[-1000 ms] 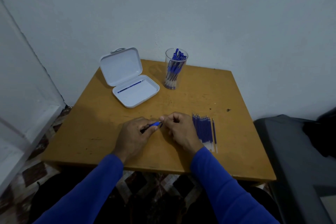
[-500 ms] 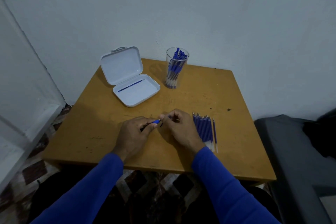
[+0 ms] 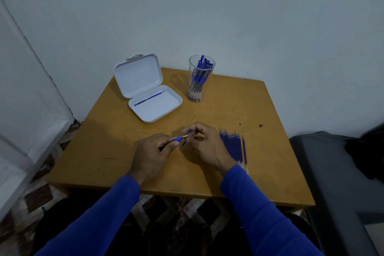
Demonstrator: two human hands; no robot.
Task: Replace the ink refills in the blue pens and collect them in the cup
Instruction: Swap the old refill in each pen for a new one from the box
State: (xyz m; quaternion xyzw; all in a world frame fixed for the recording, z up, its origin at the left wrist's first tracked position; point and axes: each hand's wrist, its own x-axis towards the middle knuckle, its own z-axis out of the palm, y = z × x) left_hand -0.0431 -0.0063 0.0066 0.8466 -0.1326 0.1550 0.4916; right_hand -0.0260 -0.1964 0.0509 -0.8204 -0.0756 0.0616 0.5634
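Note:
My left hand (image 3: 152, 151) grips a blue pen (image 3: 178, 139) near its tip end, low over the middle of the wooden table (image 3: 108, 151). My right hand (image 3: 204, 143) pinches the pen's metal tip (image 3: 185, 136) with curled fingers. A row of several blue ink refills (image 3: 232, 146) lies just right of my right hand. The clear cup (image 3: 200, 79) with several blue pens stands at the table's back. An open white case (image 3: 149, 100) at the back left holds one blue refill (image 3: 150, 97).
The table's front edge (image 3: 176, 194) runs just under my forearms. A white wall rises behind the table. A grey surface (image 3: 342, 172) with something dark on it sits to the right, and a white door frame (image 3: 31, 120) to the left.
My hands have drawn slightly apart, and the pen's metal tip now shows between them. My right hand's fingers have shifted at the tip.

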